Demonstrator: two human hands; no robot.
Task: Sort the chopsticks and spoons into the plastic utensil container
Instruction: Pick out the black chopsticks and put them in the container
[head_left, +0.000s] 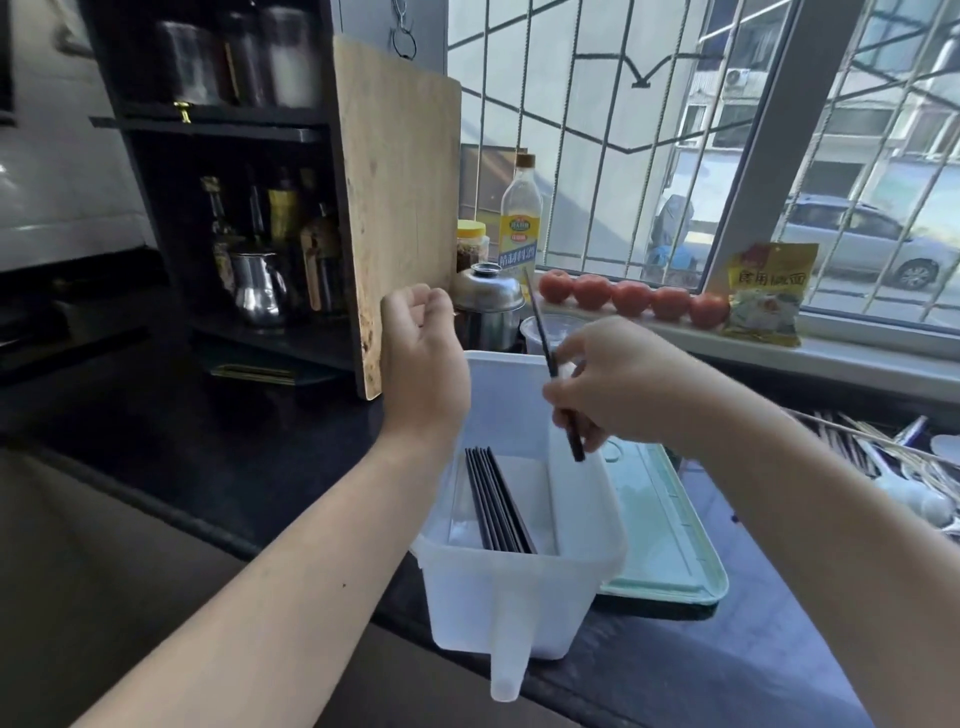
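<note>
From the head camera, a clear plastic utensil container (524, 582) sits on the dark counter (218, 467). It has a wall down the middle. A row of black chopsticks (498, 501) lies flat in its left part. The right hand (618, 384) pinches one black chopstick (545, 343) over the box, tilted with its top end leaning away. The left hand (423, 358) is up above the box's left side, fingers curled loosely, holding nothing. A pale green lid (670, 540) lies just beside the box. More spoons and sticks (904, 467) wait far right
</note>
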